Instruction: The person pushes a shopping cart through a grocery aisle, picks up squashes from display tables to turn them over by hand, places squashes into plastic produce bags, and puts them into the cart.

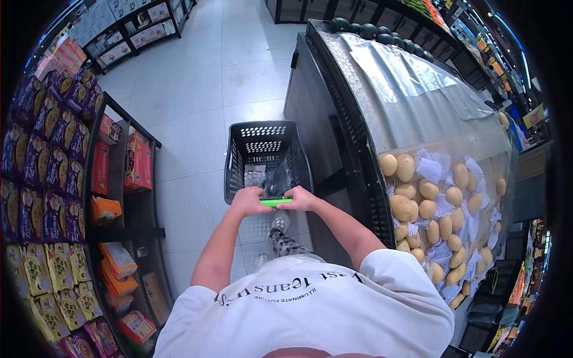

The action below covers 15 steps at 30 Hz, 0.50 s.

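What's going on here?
Someone in a white shirt is holding a black basket by its green handle, left hand and right hand both on it. A few items sit inside, too unclear to name. Potatoes are on the right, packets on the left.

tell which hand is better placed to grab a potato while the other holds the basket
Right, probably. The potatoes lie on the right, and the right hand grips the right part of the green handle, nearer to them. The left hand, farther off on the same handle, could hold the basket.
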Each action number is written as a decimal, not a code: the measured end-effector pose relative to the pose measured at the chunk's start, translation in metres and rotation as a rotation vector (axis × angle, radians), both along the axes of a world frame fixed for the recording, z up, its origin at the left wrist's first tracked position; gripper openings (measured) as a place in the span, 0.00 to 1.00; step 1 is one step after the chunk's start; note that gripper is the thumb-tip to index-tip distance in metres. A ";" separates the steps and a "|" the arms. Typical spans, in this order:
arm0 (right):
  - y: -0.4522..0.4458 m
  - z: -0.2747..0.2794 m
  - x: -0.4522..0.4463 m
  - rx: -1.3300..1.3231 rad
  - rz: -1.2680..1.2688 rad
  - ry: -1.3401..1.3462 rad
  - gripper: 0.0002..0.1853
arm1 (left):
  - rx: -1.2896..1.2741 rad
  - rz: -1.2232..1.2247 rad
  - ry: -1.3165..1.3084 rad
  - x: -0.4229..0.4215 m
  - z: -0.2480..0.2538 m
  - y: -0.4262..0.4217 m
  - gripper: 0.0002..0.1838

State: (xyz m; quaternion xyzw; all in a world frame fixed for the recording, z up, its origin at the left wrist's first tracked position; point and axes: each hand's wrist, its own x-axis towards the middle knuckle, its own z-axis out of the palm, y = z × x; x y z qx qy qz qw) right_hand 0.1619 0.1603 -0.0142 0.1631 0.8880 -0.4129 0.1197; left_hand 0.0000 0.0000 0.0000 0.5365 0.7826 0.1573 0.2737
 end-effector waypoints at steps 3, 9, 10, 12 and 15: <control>0.039 -0.002 -0.018 -0.032 0.015 -0.015 0.29 | -0.030 0.013 -0.035 -0.017 -0.004 0.037 0.29; 0.099 0.000 -0.082 -0.032 0.035 0.033 0.30 | -0.022 0.042 0.005 -0.077 0.000 0.094 0.30; 0.107 0.004 -0.091 -0.028 0.040 0.030 0.30 | -0.023 0.050 0.002 -0.085 0.003 0.104 0.31; 0.124 0.001 -0.107 -0.016 0.054 0.029 0.30 | -0.003 0.068 0.009 -0.099 0.002 0.118 0.32; 0.147 -0.007 -0.128 -0.029 0.041 0.052 0.30 | 0.007 0.079 0.010 -0.121 0.000 0.140 0.32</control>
